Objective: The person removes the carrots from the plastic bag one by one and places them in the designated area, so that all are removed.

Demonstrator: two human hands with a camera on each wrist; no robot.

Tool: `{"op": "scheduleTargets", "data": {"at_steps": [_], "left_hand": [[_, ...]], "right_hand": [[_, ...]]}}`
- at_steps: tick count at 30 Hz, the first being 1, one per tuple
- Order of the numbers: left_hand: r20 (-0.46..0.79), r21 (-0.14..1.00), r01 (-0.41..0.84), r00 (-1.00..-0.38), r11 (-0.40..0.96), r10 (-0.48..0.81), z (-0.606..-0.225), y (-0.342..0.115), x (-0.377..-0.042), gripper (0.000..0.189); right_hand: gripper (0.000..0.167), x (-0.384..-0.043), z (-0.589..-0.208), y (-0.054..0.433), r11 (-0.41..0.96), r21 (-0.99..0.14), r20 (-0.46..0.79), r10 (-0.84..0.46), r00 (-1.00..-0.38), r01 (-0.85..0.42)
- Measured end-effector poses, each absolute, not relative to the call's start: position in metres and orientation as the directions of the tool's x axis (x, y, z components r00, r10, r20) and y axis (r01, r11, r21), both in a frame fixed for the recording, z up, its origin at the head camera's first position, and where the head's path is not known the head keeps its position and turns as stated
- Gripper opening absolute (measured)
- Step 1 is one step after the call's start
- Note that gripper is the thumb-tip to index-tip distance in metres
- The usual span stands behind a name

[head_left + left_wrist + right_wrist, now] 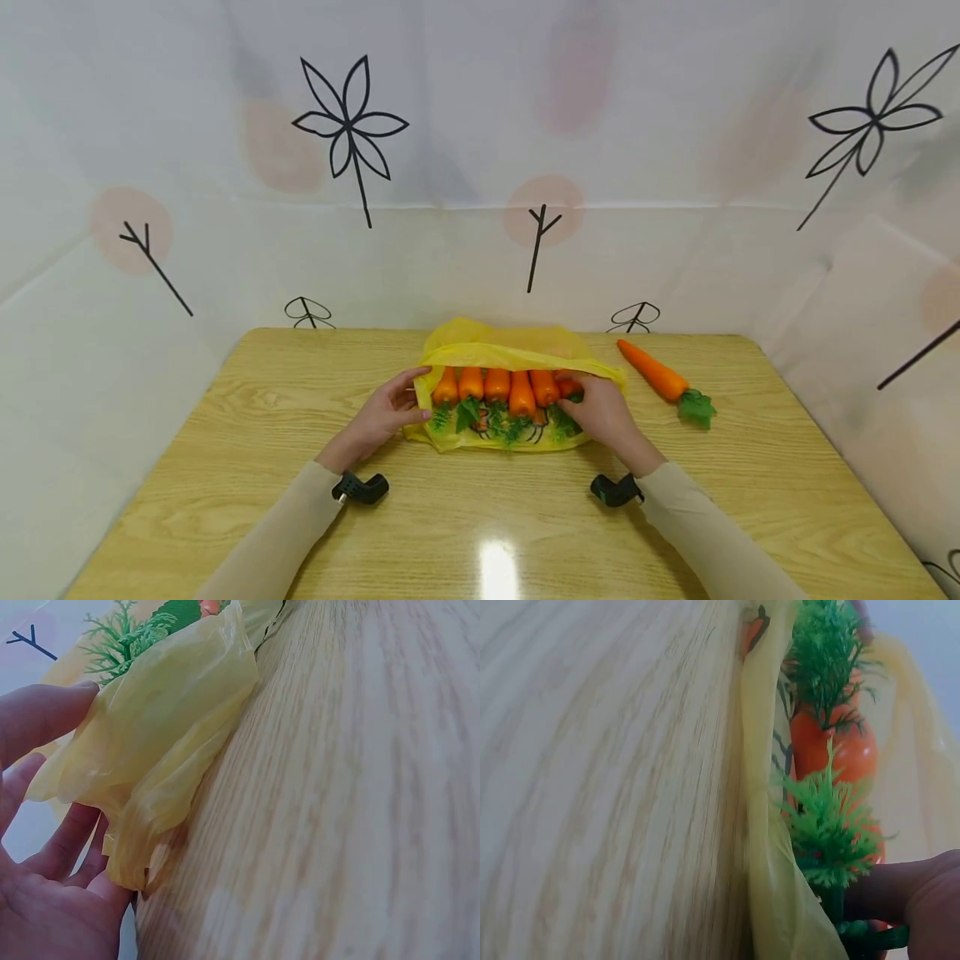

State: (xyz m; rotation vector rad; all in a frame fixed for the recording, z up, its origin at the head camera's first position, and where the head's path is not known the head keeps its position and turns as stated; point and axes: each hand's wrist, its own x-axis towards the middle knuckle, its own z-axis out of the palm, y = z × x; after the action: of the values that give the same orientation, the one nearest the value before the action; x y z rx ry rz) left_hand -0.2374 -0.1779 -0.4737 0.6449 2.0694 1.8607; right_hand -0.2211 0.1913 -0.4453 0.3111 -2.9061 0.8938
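A yellow plastic bag (517, 357) lies on its side with its mouth toward me. Several orange toy carrots (497, 385) sit side by side inside, their green leafy tops (468, 412) facing the opening. My left hand (378, 414) holds the bag's left edge, thumb in front and fingers behind the film, as the left wrist view shows. At the right end of the row, my right hand (603, 408) reaches into the mouth and grips the rightmost carrot (570, 386) near its leafy end. That carrot is mostly hidden by the hand and bag.
One more carrot (654, 371) with a green leaf top lies on the wooden table (420, 525), right of the bag. A white cloth (465, 167) with flower and twig drawings hangs behind the table and at its sides.
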Motion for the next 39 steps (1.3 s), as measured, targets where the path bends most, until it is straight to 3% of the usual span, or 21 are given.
{"op": "scheduleTargets", "data": {"at_steps": [15, 28, 39], "left_hand": [[0.104, 0.979, 0.175, -0.874, 0.109, 0.474, -0.471, -0.179, -0.238, 0.069], [0.100, 0.979, 0.169, -0.881, 0.110, 0.463, -0.470, -0.178, -0.237, 0.070], [0.091, 0.981, 0.160, -0.881, 0.113, 0.464, -0.471, -0.178, -0.238, 0.071]], "right_hand": [[0.042, -0.214, -0.424, 0.188, 0.782, -0.600, 0.095, -0.141, -0.985, -0.170], [0.040, -0.191, -0.404, 0.191, 0.640, -0.745, 0.061, -0.217, -0.974, -0.189], [0.039, -0.170, -0.397, 0.209, 0.571, -0.796, 0.041, -0.278, -0.960, -0.199]]}}
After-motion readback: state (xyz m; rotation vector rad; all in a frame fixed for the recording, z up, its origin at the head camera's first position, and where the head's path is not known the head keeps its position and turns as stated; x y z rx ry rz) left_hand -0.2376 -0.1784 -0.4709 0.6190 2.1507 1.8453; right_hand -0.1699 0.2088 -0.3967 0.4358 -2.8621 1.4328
